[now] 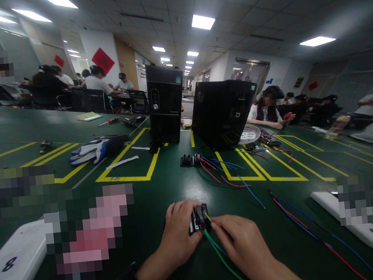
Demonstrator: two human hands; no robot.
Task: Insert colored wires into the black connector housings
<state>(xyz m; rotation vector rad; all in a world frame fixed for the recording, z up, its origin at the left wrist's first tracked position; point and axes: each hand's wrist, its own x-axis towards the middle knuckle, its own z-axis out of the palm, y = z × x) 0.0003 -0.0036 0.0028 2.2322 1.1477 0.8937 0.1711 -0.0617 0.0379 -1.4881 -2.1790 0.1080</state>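
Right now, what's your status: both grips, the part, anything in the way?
Left grip holding black block. Right grip pinching green-yellow wire at the block. Nothing seen blocking; loose blue wire lies beyond, clear of both.

Black component (200,213), held; yellow-green wire (207,216) against it; green wires (218,252) below

The table (140,206) has a smooth top with a soft sheen, and the tape (127,179) on it looks matt. The towers (165,89) show smooth, low-gloss, plastic-looking faces. The block (200,213) is hard plastic; the green wires (219,252) have smooth plastic sleeves. The glove (90,152) seems cloth, the strips (122,162) paper, the basket (251,133) plastic.
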